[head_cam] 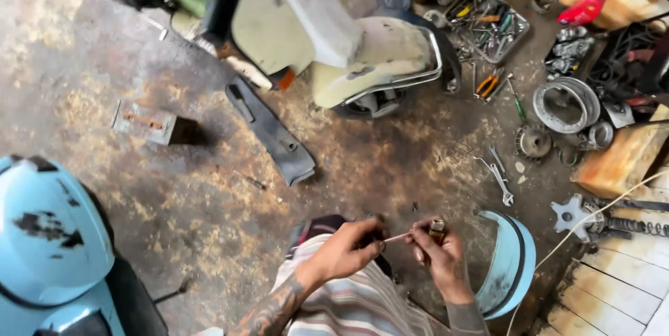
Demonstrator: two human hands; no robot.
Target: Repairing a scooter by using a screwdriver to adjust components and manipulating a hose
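Observation:
My left hand (346, 249) pinches the end of a thin pale wire (397, 238) over my lap, fingers closed on it. My right hand (439, 256) holds the wire's other end together with a small brassy metal part (437, 228) that sticks up between finger and thumb. Both hands meet close together above my striped sleeve (348, 304) and knee. The left forearm is tattooed.
A cream scooter body (376, 57) stands ahead, with a black plastic panel (272, 130) on the stained concrete. A tray of tools (488, 22), pliers (489, 85), wrenches (498, 176), a metal rim (564, 102) and gears lie right. Light-blue scooter parts sit at the left (49, 238) and by my right knee (512, 266).

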